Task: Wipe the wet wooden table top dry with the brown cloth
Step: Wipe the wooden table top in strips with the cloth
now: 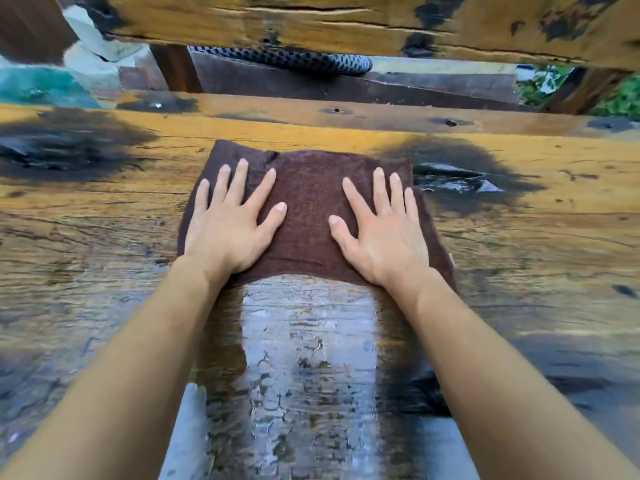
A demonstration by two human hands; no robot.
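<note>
A brown cloth (308, 202) lies spread flat on the wooden table top (104, 209), near its far half. My left hand (232, 216) presses flat on the cloth's left part, fingers spread. On the cloth's right part my right hand (381, 230) lies flat the same way. Neither hand grips the cloth. Between my forearms, just nearer than the cloth, the wood shines with a sheet of water (308, 341). Dark stained knots (72, 143) mark the planks.
A thick wooden beam (346, 26) crosses the top of the view beyond the table's far edge. Through the gap below it lies a black-and-white patterned object (311, 62). Green plants (620, 98) show at the far right. A second dark knot with a wet patch (457, 181) sits right of the cloth.
</note>
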